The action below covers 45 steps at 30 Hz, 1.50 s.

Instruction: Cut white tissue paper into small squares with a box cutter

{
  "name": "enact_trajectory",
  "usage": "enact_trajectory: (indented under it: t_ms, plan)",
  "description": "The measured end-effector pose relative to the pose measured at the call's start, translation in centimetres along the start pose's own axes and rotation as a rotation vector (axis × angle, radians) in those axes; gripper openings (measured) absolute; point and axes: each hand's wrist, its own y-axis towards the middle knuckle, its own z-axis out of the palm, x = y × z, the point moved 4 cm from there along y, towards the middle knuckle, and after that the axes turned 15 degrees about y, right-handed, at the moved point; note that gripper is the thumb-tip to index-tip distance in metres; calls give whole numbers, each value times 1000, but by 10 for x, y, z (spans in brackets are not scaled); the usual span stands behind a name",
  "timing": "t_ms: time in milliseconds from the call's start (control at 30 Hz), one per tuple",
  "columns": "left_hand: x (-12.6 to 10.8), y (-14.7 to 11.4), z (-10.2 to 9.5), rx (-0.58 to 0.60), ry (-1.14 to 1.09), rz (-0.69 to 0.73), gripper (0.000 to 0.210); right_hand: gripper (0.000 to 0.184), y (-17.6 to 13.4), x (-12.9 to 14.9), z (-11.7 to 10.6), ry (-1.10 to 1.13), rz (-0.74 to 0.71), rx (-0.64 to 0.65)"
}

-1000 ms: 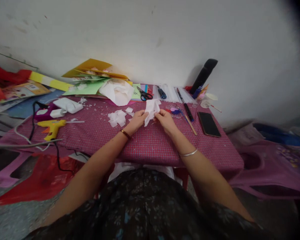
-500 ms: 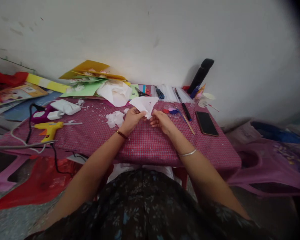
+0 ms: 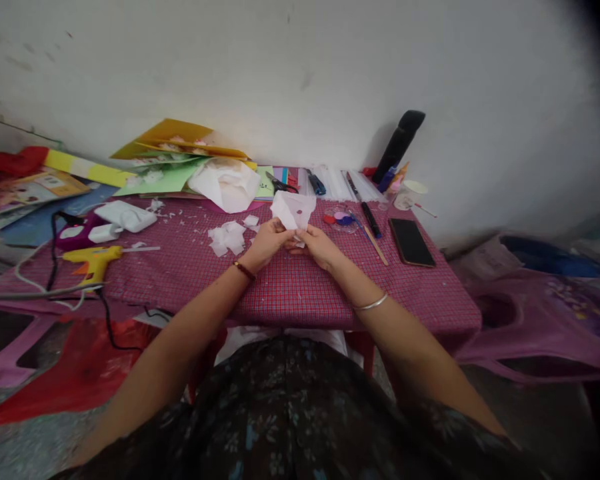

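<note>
- The 2 forearms angled inward from the lower corners, elbows wide apart, and met above the checked tablecloth (image 3: 300, 293).
- The left hand (image 3: 267, 245) lay palm inward, its thumb stretched over the near edge of a white tissue sheet (image 3: 290, 205), its fingers curled mostly out of sight; it was pinching that sheet.
- The right hand (image 3: 321, 247) mirrored it, thumb tip close to the other thumb, pinching the same lower edge.
- The tissue sheet rose from the 2 thumbs and fanned out beyond them, with 1 small dark mark, a spot or a hole; I could not tell which.
- A beaded bracelet (image 3: 243, 270) circled the left wrist; a silver bangle (image 3: 373, 303) circled the right forearm.
- Just left of the grip lay white paper scraps (image 3: 227, 239); well left, a yellow glue gun (image 3: 95, 259).
- Beyond the grip lay scissors (image 3: 281, 183) and a utility knife (image 3: 317, 183).
- Right of the grip lay a wooden stick (image 3: 377, 247), then a smartphone (image 3: 412, 242).
</note>
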Motion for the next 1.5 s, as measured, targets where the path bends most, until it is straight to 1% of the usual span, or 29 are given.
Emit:
enact_trajectory:
  t_ms: [67, 167, 267, 333, 433, 500, 600, 733, 900, 967, 1067, 1133, 1200, 1333, 1500]
  plan:
    - [2, 1, -2, -6, -49, -17, 30, 8, 5, -1, -5, -20, -24, -45]
    - [3, 3, -6, -28, -105, -21, 31, 7, 11, -1, -13, -74, -74, -116]
    - [3, 5, -9, -51, -146, -15, 29, 9, 15, 0, -21, -130, -128, -177]
    - [2, 5, -11, -69, -175, -8, 27, 14, 17, 1, -25, -154, -153, -193]
    - [-1, 6, -14, -85, -215, 0, 25, 19, 17, 2, -27, -163, -169, -190]
    - [-3, 5, -14, -86, -236, 4, 24, 19, 16, 4, -26, -148, -172, -183]
    - [-5, 4, -12, -65, -253, 1, 22, 17, 13, 5, -20, -109, -163, -155]
    - [-5, 4, -7, -29, -250, -14, 17, 22, 7, 6, -13, -90, -149, -104]
    - [-4, 3, -8, -41, -248, -39, 18, 26, 6, 7, -12, -95, -173, -97]
    - [-3, 1, -9, -18, -197, -78, 22, 26, 7, 7, -12, -92, -188, -104]
    - [-3, -4, -5, 87, -19, -156, 39, 24, 8, 9, -12, -93, -211, -110]
    - [-4, -7, -1, 150, 62, -174, 44, 23, 6, 10, -11, -98, -221, -102]
    - [-7, -10, 2, 186, 77, -167, 43, 23, 5, 10, -9, -104, -227, -85]
    - [-12, -13, 5, 235, 34, -130, 43, 22, 3, 12, -5, -100, -237, -56]
    - [-12, -12, 6, 248, 8, -76, 30, 23, 1, 16, -3, -68, -279, -75]
